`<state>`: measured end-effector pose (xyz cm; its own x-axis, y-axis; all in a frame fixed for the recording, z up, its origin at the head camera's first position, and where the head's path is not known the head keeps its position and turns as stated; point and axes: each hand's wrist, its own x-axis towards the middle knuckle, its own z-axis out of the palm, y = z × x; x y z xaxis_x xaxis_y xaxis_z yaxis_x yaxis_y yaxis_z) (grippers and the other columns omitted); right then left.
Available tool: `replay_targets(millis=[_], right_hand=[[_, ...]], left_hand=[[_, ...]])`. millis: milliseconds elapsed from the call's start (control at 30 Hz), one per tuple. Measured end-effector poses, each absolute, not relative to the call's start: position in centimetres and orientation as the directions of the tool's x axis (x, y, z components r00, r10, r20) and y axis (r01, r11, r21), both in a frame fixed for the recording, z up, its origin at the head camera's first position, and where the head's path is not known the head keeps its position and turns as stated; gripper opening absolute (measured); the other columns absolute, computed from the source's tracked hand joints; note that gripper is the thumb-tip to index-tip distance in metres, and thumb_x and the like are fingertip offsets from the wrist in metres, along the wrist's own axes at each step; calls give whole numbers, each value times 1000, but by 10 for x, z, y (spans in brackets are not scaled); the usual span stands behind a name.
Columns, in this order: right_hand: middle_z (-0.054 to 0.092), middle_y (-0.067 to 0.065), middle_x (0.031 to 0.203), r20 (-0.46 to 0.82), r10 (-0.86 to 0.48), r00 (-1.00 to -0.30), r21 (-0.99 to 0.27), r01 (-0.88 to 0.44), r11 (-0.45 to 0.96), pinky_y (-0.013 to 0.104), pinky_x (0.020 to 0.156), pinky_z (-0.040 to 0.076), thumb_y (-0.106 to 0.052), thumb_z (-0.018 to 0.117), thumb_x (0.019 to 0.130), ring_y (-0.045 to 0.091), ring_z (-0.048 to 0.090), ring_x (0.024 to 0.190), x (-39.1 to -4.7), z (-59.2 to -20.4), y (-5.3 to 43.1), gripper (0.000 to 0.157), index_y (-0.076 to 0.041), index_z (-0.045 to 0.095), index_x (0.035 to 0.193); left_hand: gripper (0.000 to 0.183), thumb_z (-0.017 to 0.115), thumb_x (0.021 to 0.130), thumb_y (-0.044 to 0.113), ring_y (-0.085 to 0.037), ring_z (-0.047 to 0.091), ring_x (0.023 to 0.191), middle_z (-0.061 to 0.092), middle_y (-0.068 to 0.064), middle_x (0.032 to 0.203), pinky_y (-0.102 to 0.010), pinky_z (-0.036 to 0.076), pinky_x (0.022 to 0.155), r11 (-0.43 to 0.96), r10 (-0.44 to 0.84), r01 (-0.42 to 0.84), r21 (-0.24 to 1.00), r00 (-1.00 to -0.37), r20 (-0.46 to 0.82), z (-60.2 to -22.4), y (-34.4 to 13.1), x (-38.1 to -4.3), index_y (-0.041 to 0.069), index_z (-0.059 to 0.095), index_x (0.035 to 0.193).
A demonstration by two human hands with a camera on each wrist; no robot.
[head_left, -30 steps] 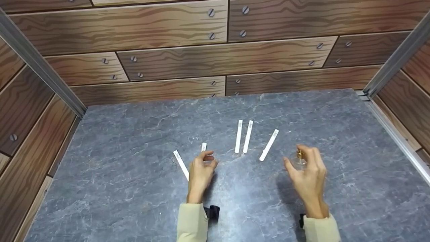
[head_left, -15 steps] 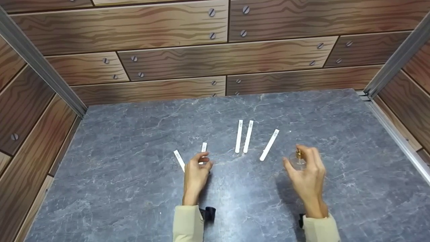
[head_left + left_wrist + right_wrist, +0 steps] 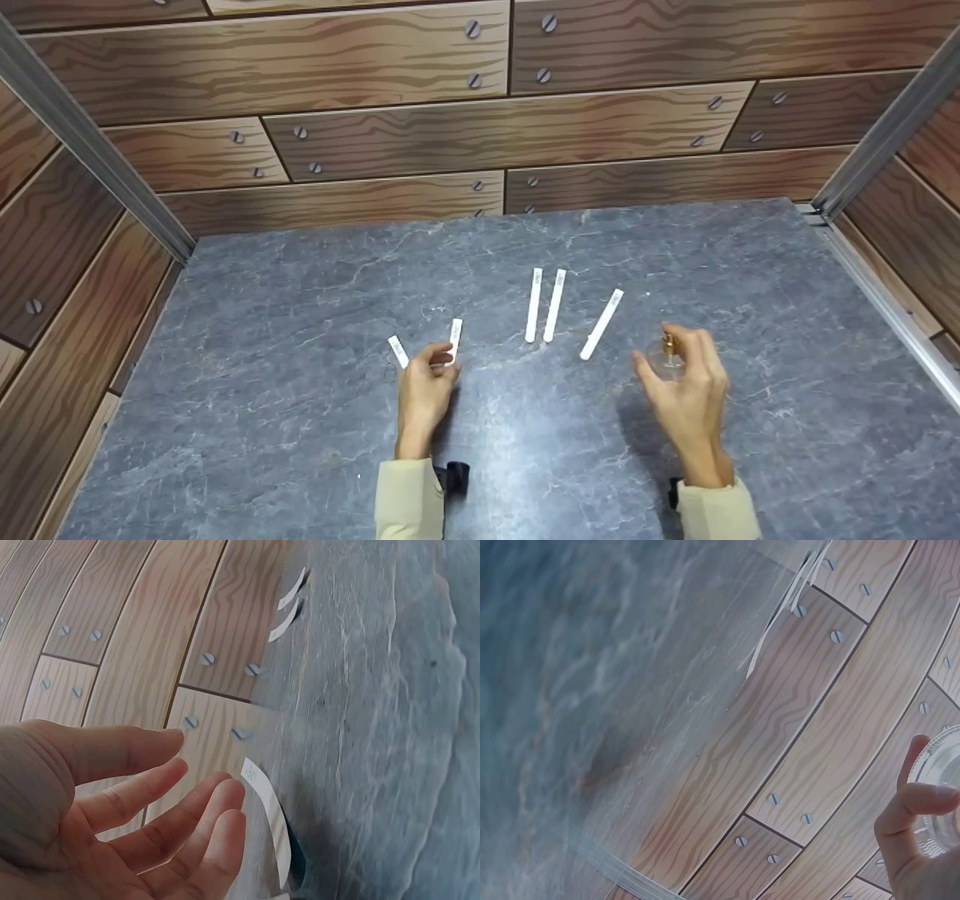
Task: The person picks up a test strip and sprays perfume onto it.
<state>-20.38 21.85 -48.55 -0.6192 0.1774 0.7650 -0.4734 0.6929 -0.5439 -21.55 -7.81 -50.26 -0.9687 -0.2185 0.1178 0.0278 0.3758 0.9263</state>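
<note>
Your right hand (image 3: 686,397) curls round a small glass spray bottle (image 3: 666,358), nozzle up, while your left hand (image 3: 421,390), fingers loosely spread, reaches over a white paper strip (image 3: 454,338) lying flat on the grey surface (image 3: 300,420).

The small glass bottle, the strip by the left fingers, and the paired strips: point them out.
small glass bottle (image 3: 666,358), head view, clear body.
strip by the left fingers (image 3: 455,334), head view, upper half.
paired strips (image 3: 533,304), head view, left one's middle.
</note>
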Motion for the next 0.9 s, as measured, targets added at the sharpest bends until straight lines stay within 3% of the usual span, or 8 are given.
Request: replay_targets(millis=[333, 900], right_hand=[[59, 21, 87, 766, 174, -619, -541, -473, 695, 12, 82, 43, 11, 82, 67, 22, 56, 78, -204, -486, 219, 44, 12, 61, 105], [60, 20, 87, 769, 187, -611, -542, -467, 699, 11, 81, 43, 12, 84, 65, 21, 55, 78, -204, -486, 218, 46, 11, 62, 105]], left_hand=[[35, 67, 74, -16, -27, 72, 79, 73, -17, 93, -40, 58, 71, 454, -257, 14, 891, -955, 146, -508, -84, -213, -6, 72, 107], [43, 72, 65, -18, -27, 71, 80, 73, -15, 93, -41, 58, 73, 508, -236, 3, 861, -961, 142, -515, -90, -207, -6, 72, 106]])
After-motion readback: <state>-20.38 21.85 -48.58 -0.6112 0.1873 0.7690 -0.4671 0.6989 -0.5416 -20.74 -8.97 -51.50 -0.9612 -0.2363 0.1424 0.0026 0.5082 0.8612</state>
